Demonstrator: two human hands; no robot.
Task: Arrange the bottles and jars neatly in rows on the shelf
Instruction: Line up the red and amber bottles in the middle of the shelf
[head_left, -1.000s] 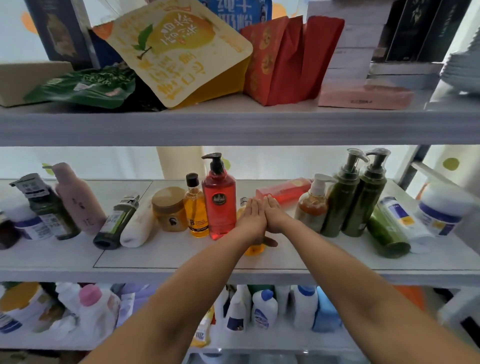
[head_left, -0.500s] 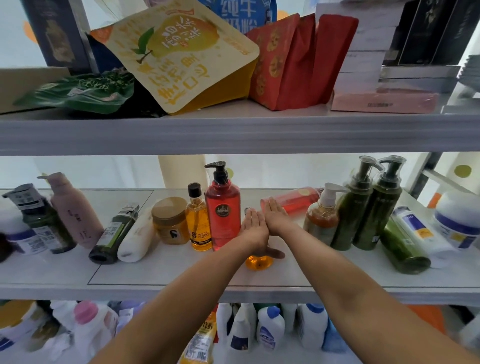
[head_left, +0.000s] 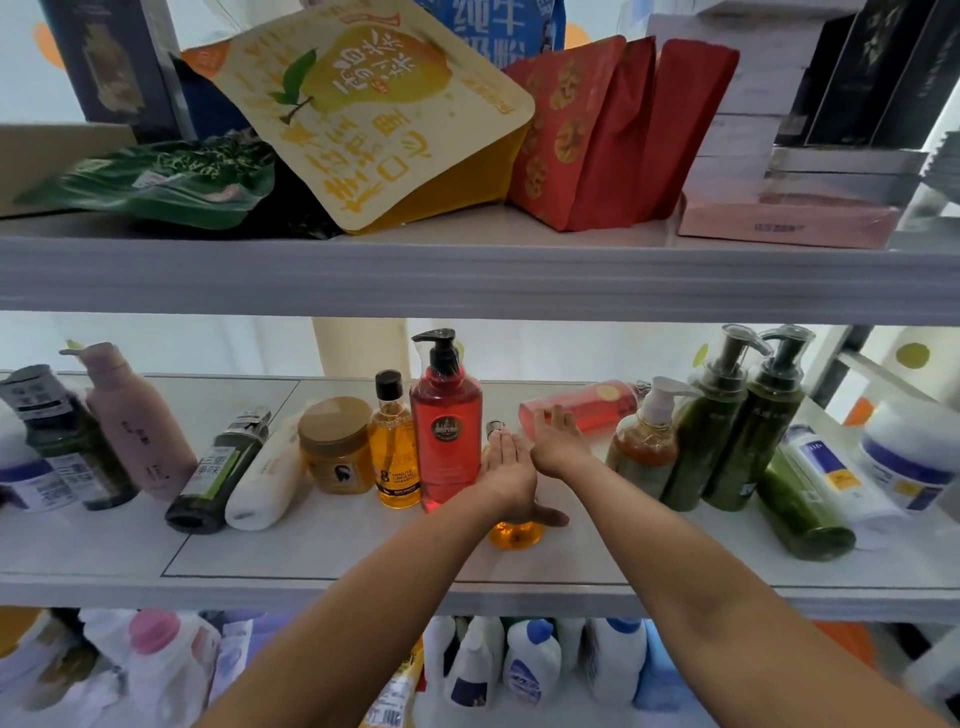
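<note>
On the middle shelf (head_left: 322, 551), my left hand (head_left: 508, 480) lies flat with straight fingers over an amber bottle (head_left: 517, 535) on its side, hiding all but its base and cap, while my right hand (head_left: 558, 441), fingers straight too, touches the lying red bottle (head_left: 587, 405), with bare shelf toward the front edge.

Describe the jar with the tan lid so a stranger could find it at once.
Look at the middle shelf, left of the tall red pump bottle. The jar stands beside a small amber bottle; only it has a wide tan lid.
</note>
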